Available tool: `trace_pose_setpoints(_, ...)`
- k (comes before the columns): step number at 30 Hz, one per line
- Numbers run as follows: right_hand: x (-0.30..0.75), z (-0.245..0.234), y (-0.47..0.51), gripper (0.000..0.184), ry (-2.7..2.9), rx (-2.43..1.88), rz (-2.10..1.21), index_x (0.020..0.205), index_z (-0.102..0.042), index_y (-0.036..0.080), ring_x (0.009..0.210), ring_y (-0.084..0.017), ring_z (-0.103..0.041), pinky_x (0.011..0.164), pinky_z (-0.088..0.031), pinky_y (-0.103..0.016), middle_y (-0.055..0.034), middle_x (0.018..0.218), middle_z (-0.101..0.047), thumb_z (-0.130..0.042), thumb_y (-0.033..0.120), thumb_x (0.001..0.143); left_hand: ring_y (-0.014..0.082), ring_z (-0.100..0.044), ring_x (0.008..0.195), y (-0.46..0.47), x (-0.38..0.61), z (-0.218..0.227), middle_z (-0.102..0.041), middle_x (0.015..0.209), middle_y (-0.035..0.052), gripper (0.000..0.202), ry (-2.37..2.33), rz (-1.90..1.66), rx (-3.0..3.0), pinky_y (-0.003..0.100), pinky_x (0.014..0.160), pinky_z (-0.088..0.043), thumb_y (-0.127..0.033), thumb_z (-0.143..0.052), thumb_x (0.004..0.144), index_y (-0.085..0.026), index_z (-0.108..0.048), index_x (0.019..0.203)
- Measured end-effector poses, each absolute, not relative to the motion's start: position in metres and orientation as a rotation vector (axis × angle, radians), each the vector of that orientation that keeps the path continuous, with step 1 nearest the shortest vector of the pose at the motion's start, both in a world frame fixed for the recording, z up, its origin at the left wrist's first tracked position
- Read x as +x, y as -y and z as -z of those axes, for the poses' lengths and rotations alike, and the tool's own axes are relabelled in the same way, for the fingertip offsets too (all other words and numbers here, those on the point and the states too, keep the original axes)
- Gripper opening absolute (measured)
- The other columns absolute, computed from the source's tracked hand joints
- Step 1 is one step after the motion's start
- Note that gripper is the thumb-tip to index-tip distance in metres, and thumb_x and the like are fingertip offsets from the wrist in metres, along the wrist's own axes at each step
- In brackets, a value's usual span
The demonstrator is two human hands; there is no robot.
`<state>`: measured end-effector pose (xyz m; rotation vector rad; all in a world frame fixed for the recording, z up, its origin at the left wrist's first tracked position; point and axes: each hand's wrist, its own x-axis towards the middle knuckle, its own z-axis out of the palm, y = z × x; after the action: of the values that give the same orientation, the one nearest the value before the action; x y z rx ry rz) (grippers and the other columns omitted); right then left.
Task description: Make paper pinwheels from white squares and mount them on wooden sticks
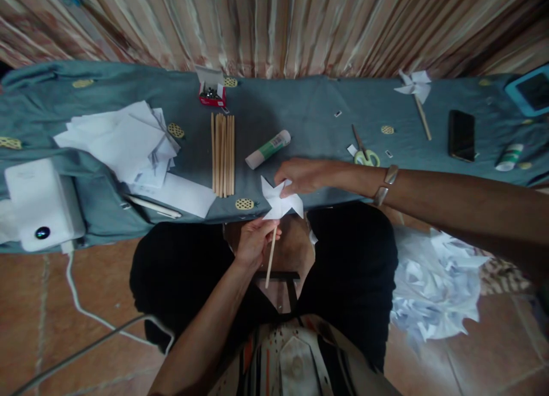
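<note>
A white paper pinwheel (274,200) sits at the table's front edge, above my lap. From beneath it a thin wooden stick (270,262) slants down toward me. My left hand (252,240) pinches the stick just below the paper blades. My right hand (300,174) reaches in from the right, its fingers closed on the pinwheel's upper right blade near the middle; the fingertips are partly hidden. Just beyond lies a glue stick (269,149) with a green label. A row of wooden sticks (223,156) rests to the left of it.
Stacked white paper (124,139), a pen (154,206) and a white device (38,202) occupy the left. Farther back stands an open red box (212,96). Scissors (364,153), another pinwheel (416,87) and a phone (462,134) lie right. A bag of folded paper (437,287) is on the floor.
</note>
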<state>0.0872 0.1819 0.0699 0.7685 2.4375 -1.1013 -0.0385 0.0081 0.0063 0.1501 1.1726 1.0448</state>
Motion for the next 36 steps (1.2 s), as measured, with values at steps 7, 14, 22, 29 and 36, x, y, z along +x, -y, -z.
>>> trace_pose_setpoints(7,0.087,-0.072,-0.176,0.009,-2.438,0.891,1.102,0.083,-0.071,0.013,0.065,-0.013,-0.050,0.061,-0.032,-0.026,-0.0010,0.073,-0.064,-0.070,0.017,0.074,0.0075,-0.055,0.048,-0.009,-0.039,-0.007,-0.064,0.053,0.0004,0.029,-1.174,-1.036,0.144,0.019,0.050,-0.043,-0.030,-0.087,0.047,-0.012,-0.070,0.061)
trace_pose_setpoints(14,0.082,-0.073,-0.174,0.006,-2.426,0.881,0.959,0.077,-0.071,0.015,0.060,-0.013,-0.046,0.057,-0.028,-0.028,0.0003,0.065,-0.061,-0.069,0.021,0.076,0.0078,-0.056,0.050,-0.009,-0.039,-0.009,-0.065,0.054,0.0008,0.027,-1.162,-1.059,0.170,0.020,0.051,-0.044,-0.030,-0.086,0.050,-0.011,-0.071,0.063)
trace_pose_setpoints(22,0.077,-0.072,-0.177,0.012,-2.372,0.960,0.909,0.082,-0.073,0.016,0.060,-0.012,-0.049,0.055,-0.031,-0.026,0.0004,0.067,-0.064,-0.071,0.020,0.071,0.0079,-0.056,0.051,-0.008,-0.038,-0.003,-0.065,0.055,0.0002,0.030,-1.161,-1.066,0.169,0.020,0.051,-0.045,-0.031,-0.088,0.050,-0.012,-0.072,0.067)
trace_pose_setpoints(29,0.076,-0.069,-0.179,0.017,-2.347,0.979,0.876,0.087,-0.073,0.014,0.062,-0.012,-0.049,0.055,-0.031,-0.026,-0.0016,0.072,-0.066,-0.071,0.023,0.072,0.0078,-0.057,0.052,-0.008,-0.038,-0.005,-0.065,0.058,-0.0001,0.032,-1.152,-1.073,0.144,0.020,0.052,-0.045,-0.031,-0.089,0.046,-0.012,-0.073,0.067)
trace_pose_setpoints(36,0.074,-0.074,-0.177,0.008,-2.364,0.928,0.906,0.073,-0.070,0.015,0.058,-0.012,-0.046,0.055,-0.030,-0.027,-0.0003,0.063,-0.062,-0.068,0.023,0.073,0.0078,-0.057,0.053,-0.007,-0.038,-0.004,-0.065,0.060,-0.0001,0.031,-1.157,-1.081,0.183,0.020,0.053,-0.045,-0.032,-0.087,0.049,-0.012,-0.073,0.068)
